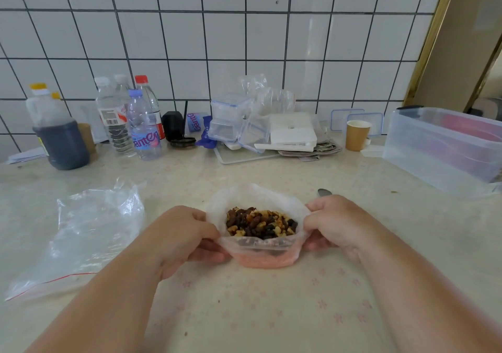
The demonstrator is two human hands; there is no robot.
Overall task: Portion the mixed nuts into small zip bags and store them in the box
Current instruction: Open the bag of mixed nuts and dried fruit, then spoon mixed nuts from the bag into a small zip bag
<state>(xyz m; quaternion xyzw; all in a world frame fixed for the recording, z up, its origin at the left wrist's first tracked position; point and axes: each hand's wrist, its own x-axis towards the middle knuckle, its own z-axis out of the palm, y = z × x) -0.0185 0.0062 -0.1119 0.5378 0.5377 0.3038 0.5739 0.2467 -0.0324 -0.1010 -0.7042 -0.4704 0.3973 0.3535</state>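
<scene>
- Counter (271, 312): it fills the lower frame, as I see it.
- Box (445, 149): clear, at right edge, well apart from my hands.
- Empty bags (89, 233): flat at left (red zip line showing).
- Nut bag (260, 255): lower centre, mouth wide open, nuts (260, 223) inside.
- Left hand (187, 236): fingers curled, pinching the bag's left rim.
- Right hand (334, 222): fingers curled, pinching the right rim.
- Spoon (323, 192): just behind the right hand, mostly hidden.
</scene>
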